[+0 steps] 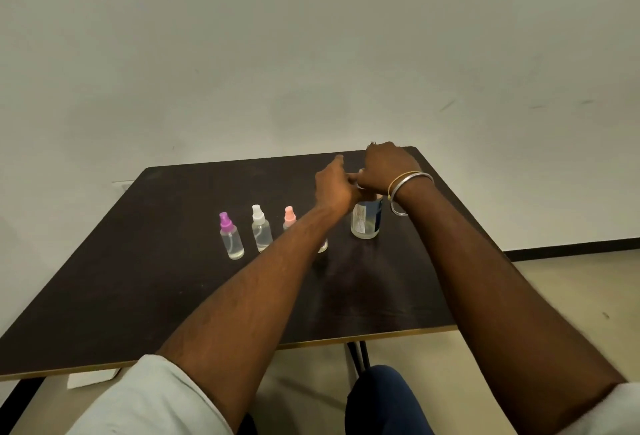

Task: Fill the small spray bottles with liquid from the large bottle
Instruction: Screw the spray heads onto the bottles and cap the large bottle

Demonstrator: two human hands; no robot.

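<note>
The large clear bottle (366,219) with a blue and white label stands upright on the dark table (173,289), right of centre. My left hand (337,188) grips its upper part and my right hand (386,167) curls over its top; the cap is hidden under my fingers. Left of it stand small clear spray bottles in a row: one with a purple top (230,235), one with a white top (260,228), one with a pink top (289,218). A further small bottle (322,245) is mostly hidden behind my left forearm.
The table stands against a pale wall, its back right corner just behind my hands. Its front edge runs near my sleeves, with floor and my knee (384,396) below. A white paper piece (91,377) lies under the front left edge.
</note>
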